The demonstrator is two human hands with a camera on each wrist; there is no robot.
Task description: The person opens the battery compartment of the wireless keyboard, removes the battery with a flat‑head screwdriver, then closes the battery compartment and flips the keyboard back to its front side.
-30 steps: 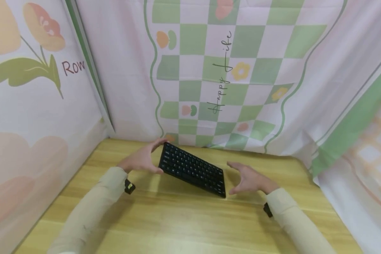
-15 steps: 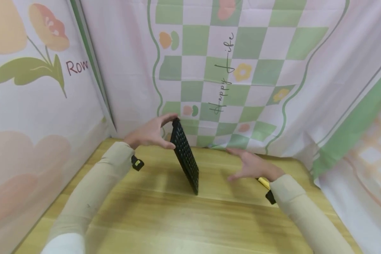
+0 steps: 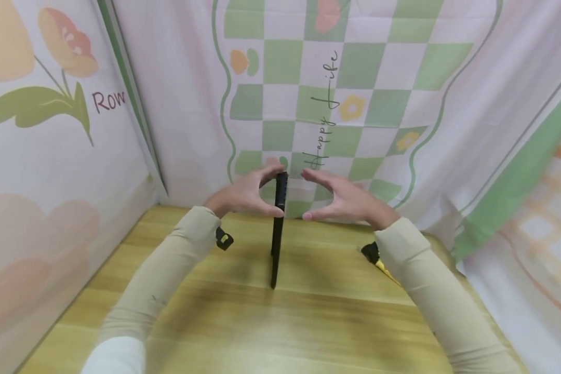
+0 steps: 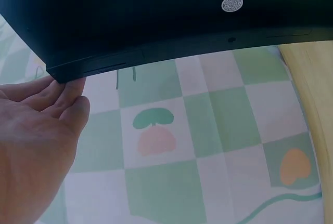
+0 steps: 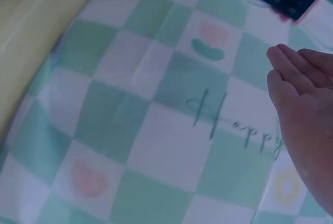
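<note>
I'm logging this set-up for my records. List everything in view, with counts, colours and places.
Keyboard: 1, black, upright on end, centre
Oval label: 1, pale, keyboard's underside
Table: 1, yellowish wood, below
Flower-printed wall: 1, mostly white, left
Printed fabric: number of pieces unclear, white and green checks behind, green band and orange checks right
Wrist devices: 2, black, one per wrist
Strip: 1, yellow, by right wrist, identity unclear
Sleeves: 2, beige, both arms
Left hand: 1, bare, gripping keyboard's upper end
Right hand: 1, bare, beside keyboard, not touching
</note>
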